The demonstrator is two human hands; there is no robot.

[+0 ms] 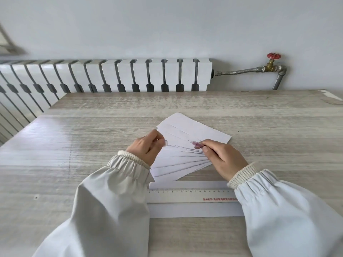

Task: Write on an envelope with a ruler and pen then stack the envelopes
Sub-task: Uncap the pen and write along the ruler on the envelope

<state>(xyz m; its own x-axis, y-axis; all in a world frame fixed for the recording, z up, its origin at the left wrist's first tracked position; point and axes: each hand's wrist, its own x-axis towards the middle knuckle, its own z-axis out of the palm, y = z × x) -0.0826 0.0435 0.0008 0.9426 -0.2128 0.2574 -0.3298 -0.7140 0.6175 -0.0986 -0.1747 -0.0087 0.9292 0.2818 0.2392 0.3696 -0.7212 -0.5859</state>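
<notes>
— What are your fingers on?
— My right hand (222, 158) holds a pen (197, 144) of see-through pinkish plastic, my left hand (146, 147) its clear plastic cap (165, 143).
— And below?
— Matt white paper envelopes (194, 128), a smooth pale ruler (191, 196), a wood-grain table (74, 145) with a soft sheen. My sleeves (115, 191) are plain cloth with ribbed cuffs (136, 157).

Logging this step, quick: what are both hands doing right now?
Left hand: pinches the pen cap.
Right hand: grips the pen.
</notes>
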